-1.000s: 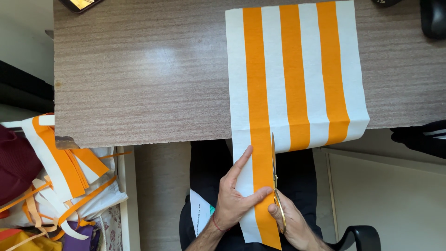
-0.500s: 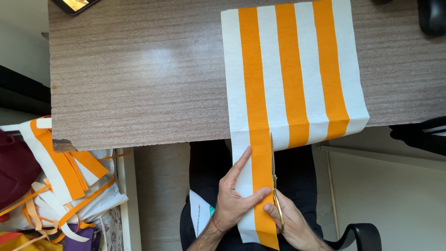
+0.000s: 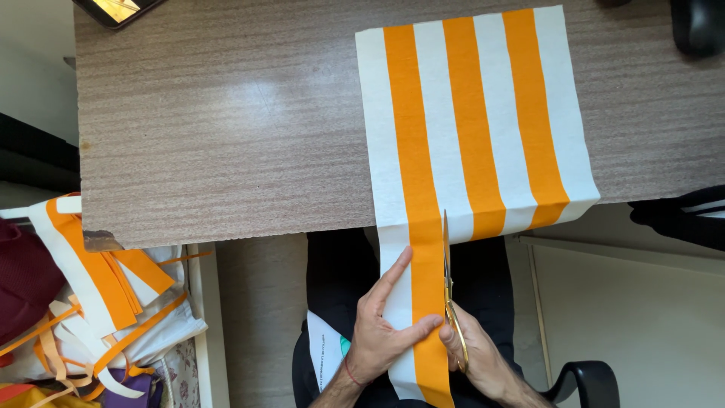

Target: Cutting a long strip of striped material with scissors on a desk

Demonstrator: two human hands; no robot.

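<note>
While the left hand (image 3: 381, 332) pins the orange-and-white striped fabric (image 3: 468, 136) hanging off the tabletop (image 3: 219, 128), the right hand (image 3: 479, 363) grips scissors (image 3: 449, 291).

A home craft corner: wood-grain desk (image 3: 226, 136), office chair (image 3: 581, 378), heap of cut fabric strips (image 3: 98, 302) alongside.
</note>
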